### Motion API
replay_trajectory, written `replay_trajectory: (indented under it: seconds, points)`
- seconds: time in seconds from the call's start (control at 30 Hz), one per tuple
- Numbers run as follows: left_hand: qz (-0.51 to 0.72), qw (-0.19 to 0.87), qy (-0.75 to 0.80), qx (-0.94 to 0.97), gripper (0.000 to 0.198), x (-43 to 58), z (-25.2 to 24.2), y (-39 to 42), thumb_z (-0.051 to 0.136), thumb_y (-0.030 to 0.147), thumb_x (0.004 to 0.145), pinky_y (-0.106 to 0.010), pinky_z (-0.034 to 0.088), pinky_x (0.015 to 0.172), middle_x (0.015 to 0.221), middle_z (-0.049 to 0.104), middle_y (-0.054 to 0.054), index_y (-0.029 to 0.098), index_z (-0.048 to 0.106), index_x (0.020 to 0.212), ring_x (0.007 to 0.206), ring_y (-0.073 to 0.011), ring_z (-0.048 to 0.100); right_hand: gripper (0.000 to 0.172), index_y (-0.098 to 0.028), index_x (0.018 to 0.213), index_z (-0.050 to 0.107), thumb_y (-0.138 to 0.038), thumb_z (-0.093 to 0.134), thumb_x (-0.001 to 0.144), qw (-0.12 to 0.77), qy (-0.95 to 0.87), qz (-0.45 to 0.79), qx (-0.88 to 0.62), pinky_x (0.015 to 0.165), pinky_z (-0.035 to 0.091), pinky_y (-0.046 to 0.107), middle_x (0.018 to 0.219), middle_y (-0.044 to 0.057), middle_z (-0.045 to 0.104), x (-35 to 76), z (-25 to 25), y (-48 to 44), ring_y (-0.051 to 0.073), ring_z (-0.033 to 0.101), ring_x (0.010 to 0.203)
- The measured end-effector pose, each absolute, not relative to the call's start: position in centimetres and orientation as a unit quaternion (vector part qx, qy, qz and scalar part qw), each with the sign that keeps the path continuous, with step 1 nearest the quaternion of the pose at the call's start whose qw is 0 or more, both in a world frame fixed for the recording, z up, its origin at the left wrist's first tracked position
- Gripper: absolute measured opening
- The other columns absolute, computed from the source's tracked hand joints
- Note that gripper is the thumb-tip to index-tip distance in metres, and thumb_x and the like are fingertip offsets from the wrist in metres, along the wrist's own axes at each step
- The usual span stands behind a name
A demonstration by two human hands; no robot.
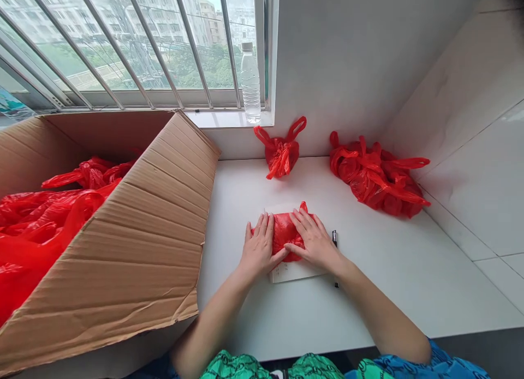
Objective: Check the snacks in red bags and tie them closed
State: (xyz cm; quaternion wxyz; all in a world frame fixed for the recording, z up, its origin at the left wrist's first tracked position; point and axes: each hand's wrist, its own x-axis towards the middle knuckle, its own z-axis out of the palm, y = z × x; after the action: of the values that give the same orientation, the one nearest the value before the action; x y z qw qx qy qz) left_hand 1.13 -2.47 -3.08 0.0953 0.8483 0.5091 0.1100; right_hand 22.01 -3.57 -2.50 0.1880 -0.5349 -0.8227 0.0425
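A folded red plastic bag lies on a white sheet of paper on the white table. My left hand presses flat on the bag's left part, fingers stretched out. My right hand lies flat on its right part, fingers spread, thumb reaching toward the left hand. Both hands press the bag down rather than grip it. A black pen lies just right of my right hand, partly hidden by the wrist.
A large open cardboard box with loose red bags fills the left. A knotted red bag and a pile of red bags sit by the back wall. A water bottle stands on the windowsill.
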Motion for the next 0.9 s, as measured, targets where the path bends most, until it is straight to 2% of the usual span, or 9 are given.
replay_trajectory:
  seconds: [0.07, 0.17, 0.4, 0.53, 0.63, 0.7, 0.8, 0.87, 0.9]
  points:
    - [0.108, 0.098, 0.516, 0.844, 0.094, 1.0, -3.4, -2.4, 0.044, 0.066, 0.092, -0.063, 0.009, 0.121, 0.164, 0.017, -0.019, 0.014, 0.005, 0.160, 0.153, -0.0334, 0.017, 0.082, -0.021, 0.160, 0.020, -0.069, 0.037, 0.095, 0.139, -0.819, 0.046, -0.555, 0.123, 0.018, 0.053, 0.165, 0.009, 0.024, 21.8, -3.3, -3.5, 0.028, 0.019, 0.153]
    - [0.112, 0.094, 0.516, 0.844, 0.097, 0.9, -3.6, -2.4, 0.044, 0.067, 0.092, -0.064, 0.007, 0.121, 0.164, 0.017, -0.019, 0.015, 0.000, 0.161, 0.153, -0.0336, 0.017, 0.085, -0.023, 0.161, 0.014, -0.073, 0.030, 0.095, 0.106, -0.816, 0.057, -0.565, 0.125, 0.014, 0.052, 0.167, 0.006, 0.017, 21.7, -3.7, -3.5, 0.026, 0.013, 0.155]
    - [0.116, 0.084, 0.518, 0.843, 0.097, 0.9, -3.9, -2.7, 0.044, 0.066, 0.093, -0.064, 0.008, 0.121, 0.164, 0.018, -0.018, 0.017, -0.005, 0.160, 0.153, -0.0331, 0.018, 0.086, -0.023, 0.161, 0.015, -0.075, 0.027, 0.094, 0.096, -0.810, 0.079, -0.573, 0.126, 0.009, 0.052, 0.168, 0.004, 0.011, 21.5, -3.7, -3.6, 0.025, 0.008, 0.155]
    - [0.118, 0.097, 0.519, 0.841, 0.095, 0.9, -3.8, -2.6, 0.045, 0.065, 0.093, -0.064, 0.009, 0.121, 0.165, 0.017, -0.017, 0.017, -0.001, 0.160, 0.153, -0.0325, 0.017, 0.086, -0.021, 0.160, 0.021, -0.074, 0.033, 0.094, 0.112, -0.808, 0.107, -0.569, 0.126, 0.006, 0.053, 0.167, 0.006, 0.014, 21.6, -3.7, -3.3, 0.026, 0.008, 0.155]
    - [0.122, 0.118, 0.521, 0.836, 0.092, 0.9, -3.4, -2.4, 0.048, 0.065, 0.092, -0.066, 0.011, 0.120, 0.164, 0.022, -0.018, 0.016, 0.010, 0.160, 0.153, -0.0334, 0.020, 0.081, -0.023, 0.158, 0.027, -0.070, 0.042, 0.094, 0.162, -0.815, 0.146, -0.536, 0.124, 0.015, 0.053, 0.165, 0.008, 0.023, 22.9, -2.9, -2.8, 0.027, 0.018, 0.153]
    - [0.160, 0.117, 0.534, 0.822, 0.081, 0.9, -2.5, -2.3, 0.049, 0.060, 0.094, -0.065, 0.016, 0.119, 0.161, 0.030, -0.018, 0.018, 0.021, 0.157, 0.150, -0.0325, 0.027, 0.072, -0.024, 0.151, 0.039, -0.064, 0.050, 0.093, 0.231, -0.806, 0.148, -0.524, 0.120, 0.025, 0.052, 0.159, 0.011, 0.038, 24.4, -1.7, -2.5, 0.028, 0.033, 0.147]
    - [0.254, 0.074, 0.530, 0.806, 0.052, 1.0, -0.5, -2.4, 0.047, 0.045, 0.099, -0.057, 0.024, 0.119, 0.152, 0.046, -0.013, 0.024, 0.042, 0.147, 0.142, -0.0271, 0.041, 0.035, -0.025, 0.118, 0.064, -0.049, 0.059, 0.093, 0.314, -0.776, 0.130, -0.532, 0.105, 0.043, 0.047, 0.124, 0.009, 0.067, 26.2, 0.3, -2.8, 0.027, 0.061, 0.117]
    - [0.263, 0.057, 0.470, 0.841, 0.040, 1.1, 0.7, -2.6, 0.051, 0.041, 0.098, -0.050, 0.031, 0.118, 0.145, 0.053, -0.008, 0.029, 0.054, 0.136, 0.137, -0.0250, 0.045, 0.016, -0.026, 0.099, 0.066, -0.040, 0.060, 0.094, 0.306, -0.781, 0.161, -0.520, 0.088, 0.050, 0.038, 0.103, 0.004, 0.070, 26.6, 1.1, -3.4, 0.021, 0.066, 0.094]
    - [0.243, 0.057, 0.434, 0.866, 0.040, 1.1, 1.0, -2.7, 0.056, 0.042, 0.095, -0.048, 0.034, 0.116, 0.144, 0.054, -0.006, 0.031, 0.057, 0.133, 0.137, -0.0255, 0.045, 0.012, -0.026, 0.098, 0.066, -0.036, 0.062, 0.092, 0.283, -0.789, 0.182, -0.514, 0.079, 0.052, 0.034, 0.101, 0.002, 0.068, 26.6, 1.3, -3.7, 0.019, 0.066, 0.086]
